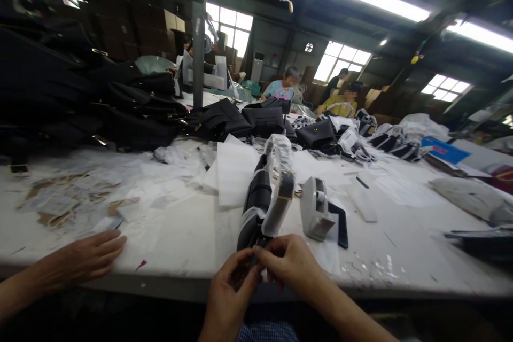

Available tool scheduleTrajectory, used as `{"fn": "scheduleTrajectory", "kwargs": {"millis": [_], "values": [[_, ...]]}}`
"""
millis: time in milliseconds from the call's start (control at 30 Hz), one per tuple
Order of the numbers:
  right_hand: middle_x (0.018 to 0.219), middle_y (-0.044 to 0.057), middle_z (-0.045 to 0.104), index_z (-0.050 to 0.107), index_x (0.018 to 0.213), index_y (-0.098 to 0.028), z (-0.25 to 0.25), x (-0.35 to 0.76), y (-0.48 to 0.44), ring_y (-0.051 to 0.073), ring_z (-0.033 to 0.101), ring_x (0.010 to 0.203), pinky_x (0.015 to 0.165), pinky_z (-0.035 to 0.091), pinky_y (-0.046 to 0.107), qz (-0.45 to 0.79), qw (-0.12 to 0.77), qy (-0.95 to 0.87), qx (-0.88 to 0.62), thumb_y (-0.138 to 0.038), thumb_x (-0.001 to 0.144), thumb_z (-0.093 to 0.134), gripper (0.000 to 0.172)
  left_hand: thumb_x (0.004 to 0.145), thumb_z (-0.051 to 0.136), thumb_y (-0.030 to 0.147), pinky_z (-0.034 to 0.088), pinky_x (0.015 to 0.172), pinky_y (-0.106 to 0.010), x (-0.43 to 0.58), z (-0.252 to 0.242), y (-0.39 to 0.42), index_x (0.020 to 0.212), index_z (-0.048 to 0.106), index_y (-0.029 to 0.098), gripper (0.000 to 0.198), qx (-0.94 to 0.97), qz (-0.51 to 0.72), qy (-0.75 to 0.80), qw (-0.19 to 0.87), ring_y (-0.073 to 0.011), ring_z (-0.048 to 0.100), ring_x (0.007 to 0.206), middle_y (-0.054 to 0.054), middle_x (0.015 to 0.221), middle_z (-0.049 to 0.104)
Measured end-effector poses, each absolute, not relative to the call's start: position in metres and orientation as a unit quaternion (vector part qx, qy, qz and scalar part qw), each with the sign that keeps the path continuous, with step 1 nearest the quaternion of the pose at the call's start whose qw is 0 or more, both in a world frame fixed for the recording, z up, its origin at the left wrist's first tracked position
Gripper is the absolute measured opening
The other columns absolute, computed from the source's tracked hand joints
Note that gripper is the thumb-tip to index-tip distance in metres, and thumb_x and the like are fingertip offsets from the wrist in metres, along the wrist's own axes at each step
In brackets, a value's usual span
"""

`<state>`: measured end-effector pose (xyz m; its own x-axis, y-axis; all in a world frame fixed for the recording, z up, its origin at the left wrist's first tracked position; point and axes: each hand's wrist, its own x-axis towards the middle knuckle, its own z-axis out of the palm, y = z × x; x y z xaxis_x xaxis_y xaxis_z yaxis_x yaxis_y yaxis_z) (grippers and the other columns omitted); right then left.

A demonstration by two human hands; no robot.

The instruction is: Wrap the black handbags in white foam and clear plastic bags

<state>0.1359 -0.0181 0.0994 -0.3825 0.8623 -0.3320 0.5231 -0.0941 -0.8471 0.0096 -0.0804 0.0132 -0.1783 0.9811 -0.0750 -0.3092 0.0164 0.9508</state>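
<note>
A black handbag [258, 189] stands on edge on the white table, its narrow end toward me. White wrapping covers its looped handle [279, 149] and part of its side. At the bag's near end, my left hand [236, 280] and my right hand [290, 262] meet, thumbs and fingers pinched together on a small dark part of it. The fingers mostly hide that part. Just right of the bag are a grey tape dispenser [316, 211] and a dark phone-like slab [342, 228].
A co-worker's hand [90, 256] rests at the table edge on the left, near scraps of wrapping [60, 200]. Black bags [80, 85] are heaped at the back left, with more bags [316, 136] behind. Clear plastic bits [372, 270] lie at the right front.
</note>
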Motion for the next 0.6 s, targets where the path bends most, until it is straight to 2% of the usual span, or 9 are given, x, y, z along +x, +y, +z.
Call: {"fn": "scheduleTrajectory", "kwargs": {"millis": [200,400,467,600], "values": [[0.048,0.001,0.061,0.065,0.056,-0.014,0.101,0.139,-0.017,0.008,0.048,0.033,0.031,0.031,0.017,0.498,0.139,-0.648,-0.559,-0.049,0.080,0.067,0.043,0.076,0.076,0.044,0.055,0.068,-0.026,0.008,0.014,-0.084,0.105,0.068,0.018,0.041,0.347,0.581,0.472,0.564,-0.0200,0.070,0.079,-0.007,0.090,0.072],[0.045,-0.002,0.056,0.060,0.056,-0.015,0.082,0.148,-0.011,0.008,0.046,0.033,0.033,0.030,0.018,0.564,0.174,-0.595,-0.545,-0.057,0.070,0.074,0.046,0.074,0.078,0.043,0.051,0.056,-0.024,0.008,0.010,-0.082,0.117,0.052,0.020,0.055,0.320,0.613,0.446,0.568,-0.0168,0.067,0.065,0.002,0.070,0.064],[0.050,-0.001,0.060,0.061,0.059,-0.014,0.074,0.155,-0.009,0.008,0.050,0.038,0.038,0.035,0.018,0.614,0.194,-0.592,-0.485,-0.059,0.070,0.075,0.048,0.076,0.077,0.042,0.051,0.057,-0.024,0.008,0.011,-0.082,0.118,0.049,0.020,0.055,0.330,0.611,0.442,0.568,-0.0168,0.067,0.067,0.001,0.072,0.065],[0.069,0.003,0.068,0.069,0.077,-0.012,0.064,0.169,-0.013,0.010,0.061,0.056,0.058,0.047,0.021,0.680,0.233,-0.590,-0.367,-0.054,0.080,0.070,0.041,0.072,0.081,0.044,0.048,0.052,-0.023,0.009,0.016,-0.084,0.117,0.049,0.020,0.061,0.303,0.610,0.439,0.586,-0.0167,0.066,0.064,0.002,0.069,0.063]]}}
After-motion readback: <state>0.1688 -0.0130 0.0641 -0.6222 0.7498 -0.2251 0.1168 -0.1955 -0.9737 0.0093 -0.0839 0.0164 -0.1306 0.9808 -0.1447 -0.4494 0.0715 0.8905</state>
